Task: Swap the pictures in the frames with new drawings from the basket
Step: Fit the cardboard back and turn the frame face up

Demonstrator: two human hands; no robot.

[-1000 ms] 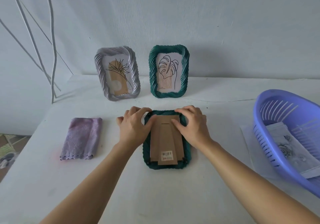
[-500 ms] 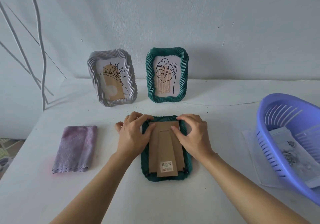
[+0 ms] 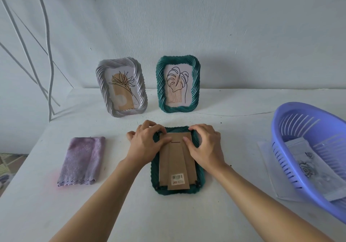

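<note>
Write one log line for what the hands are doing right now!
left hand: holds face-down green frame top-left | right hand: holds top-right, thumb on backing board | basket: drawings inside

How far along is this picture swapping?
Barely started. Nothing looks swapped: the grey frame and the upright green frame show plant prints. In hand: the left hand and right hand grip the top of the face-down green frame, its cardboard backing on. Left: open it, fit a drawing from the purple basket, then the others.
</note>
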